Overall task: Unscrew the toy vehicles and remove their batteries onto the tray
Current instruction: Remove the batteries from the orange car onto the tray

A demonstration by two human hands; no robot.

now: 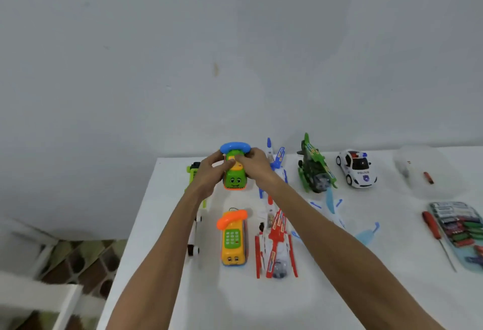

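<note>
Both of my hands are on the green toy car [234, 176] with the blue handset [234, 146], at the far side of the white worktop [183, 290]. My left hand [211, 172] grips its left flank, thumb laid across the top. My right hand [254, 161] grips the right side, fingers curled over the roof. I cannot tell whether the car is lifted or stands on the worktop.

Nearer me lies a yellow phone bus [233, 240] with an orange handset. Just right of it is a red and white helicopter [275, 247]. Farther right stand a green helicopter [315, 167] and a white police car [356, 168]. At the right edge a pale blue tray [464, 264] holds batteries [449, 214], with a red screwdriver [431, 225] just beside its left rim.
</note>
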